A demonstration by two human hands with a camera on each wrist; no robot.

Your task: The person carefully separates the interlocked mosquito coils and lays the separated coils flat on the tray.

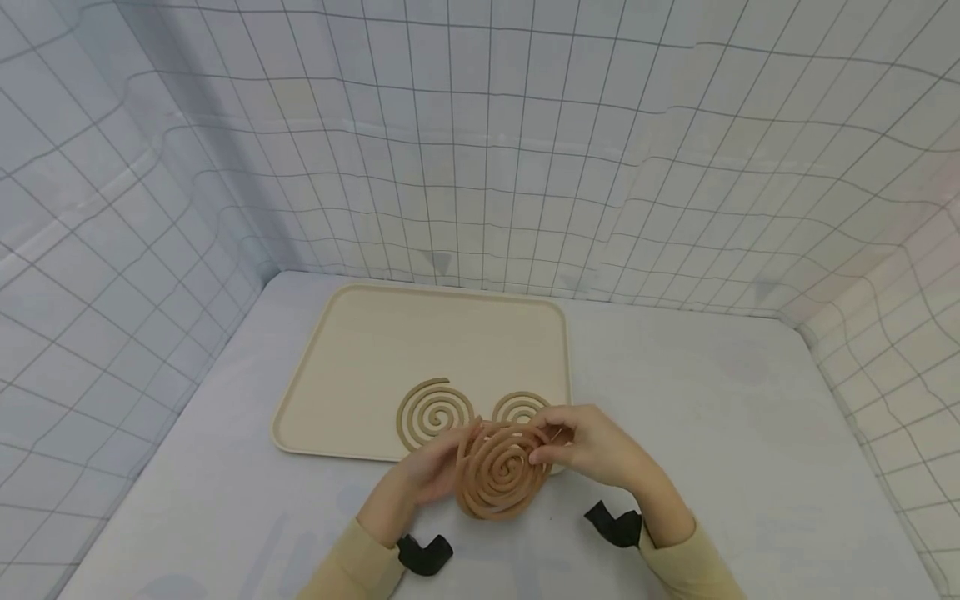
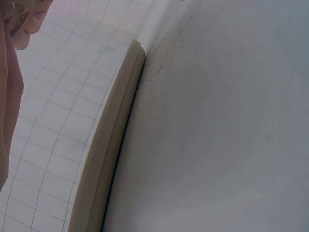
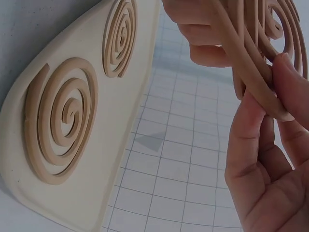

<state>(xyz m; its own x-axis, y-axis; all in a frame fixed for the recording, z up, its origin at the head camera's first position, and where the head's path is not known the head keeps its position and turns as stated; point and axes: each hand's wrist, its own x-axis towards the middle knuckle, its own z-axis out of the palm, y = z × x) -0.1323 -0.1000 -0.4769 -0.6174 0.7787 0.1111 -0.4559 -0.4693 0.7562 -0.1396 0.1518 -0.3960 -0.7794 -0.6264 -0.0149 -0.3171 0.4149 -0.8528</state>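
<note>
A bundle of brown mosquito coils [image 1: 504, 468], spiral over spiral, is held up in front of the tray's near edge. My left hand [image 1: 435, 468] holds it by its left side, with some fingers hidden behind it. On the right, my right hand [image 1: 588, 443] pinches a coil's outer edge between thumb and fingers, as the right wrist view shows. One mosquito coil [image 1: 435, 415] lies flat on the beige tray [image 1: 420, 333]. Another mosquito coil [image 1: 521, 405] lies there to its right, partly covered by the hands and bundle in the head view.
The tray lies on a white table [image 1: 697, 400], left of centre. Grid-patterned white sheets [image 1: 480, 150] enclose the back and both sides. A black strap piece [image 1: 425, 556] sits at the left wrist and a black strap piece [image 1: 617, 525] at the right.
</note>
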